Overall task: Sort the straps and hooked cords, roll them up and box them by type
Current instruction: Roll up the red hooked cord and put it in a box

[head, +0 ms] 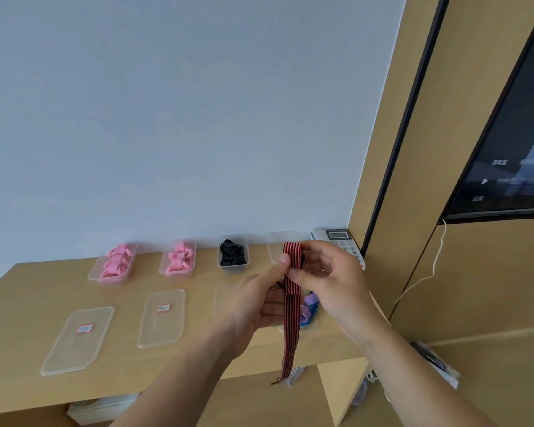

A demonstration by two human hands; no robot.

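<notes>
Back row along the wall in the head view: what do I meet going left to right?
Box of pink rolls → second box of pink rolls → box of black rolls → clear box, partly behind the striped strap → telephone.

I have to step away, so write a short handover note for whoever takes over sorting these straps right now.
Left hand and right hand both pinch the red-and-black striped strap, its top folded over, the tail hanging past the desk edge.
Done: two boxes of pink rolls and one box of black rolls at the wall.
Left: roll this strap, box it, then the purple and blue straps behind it. Two lids lie in front.
</notes>
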